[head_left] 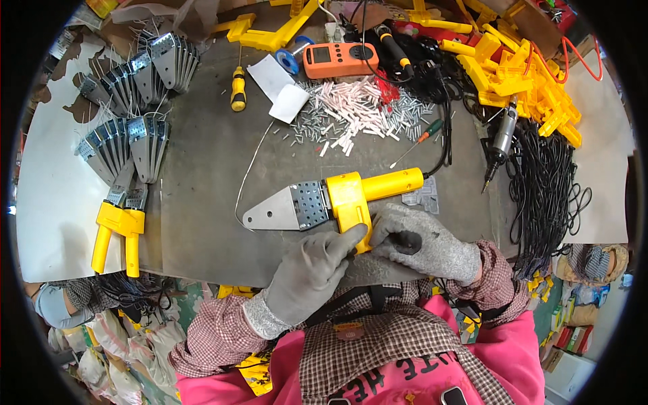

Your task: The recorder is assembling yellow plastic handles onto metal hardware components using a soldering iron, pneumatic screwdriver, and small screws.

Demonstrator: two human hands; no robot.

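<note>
Cluttered grey surface (202,202). Both gloved hands, left hand (312,263) and right hand (422,244), have fingers pinching the yellow iron (347,197). Feels stiff and front-heavy, so I'd grip the handle.

Yellow tool body (349,197), grey gloves, checked sleeves (216,334).

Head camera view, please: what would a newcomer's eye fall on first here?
First, the yellow-handled tool with a perforated metal plate at the centre of the grey bench, with the gloved left hand and right hand pressing on its yellow body. Next, the heap of yellow plastic parts at upper right, and the fanned metal plates at upper left.
</note>
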